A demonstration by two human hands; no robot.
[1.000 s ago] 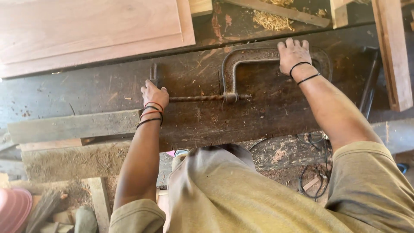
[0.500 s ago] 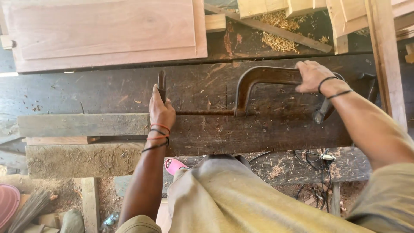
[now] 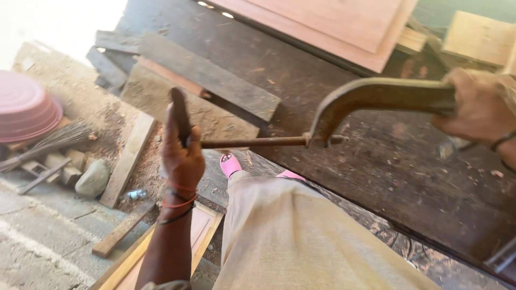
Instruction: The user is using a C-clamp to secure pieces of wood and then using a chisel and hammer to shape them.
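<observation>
Clamp (image 3: 371, 99) hangs between my hands above the dark workbench (image 3: 333, 161). My left hand (image 3: 181, 156) closes around the crossbar handle (image 3: 180, 115) at the end of the screw (image 3: 252, 142). My right hand (image 3: 478, 107) wraps the iron frame's top. Left of me on the ground, a pink basin (image 3: 27, 110) lies upside down, so I cannot tell its contents; a broom (image 3: 54, 139) rests beside it.

The big metal clamp (image 3: 371, 99) is old, dark and rusty. It has a curved frame like a hook. The right hand (image 3: 475, 107) grips the top bar of that frame. A long thin screw rod (image 3: 252, 142) runs out of the frame toward the left hand (image 3: 183, 156). At the rod's end is a dark handle (image 3: 180, 115), standing up inside that hand. The clamp is lifted up above the dark desk (image 3: 322, 70).
</observation>
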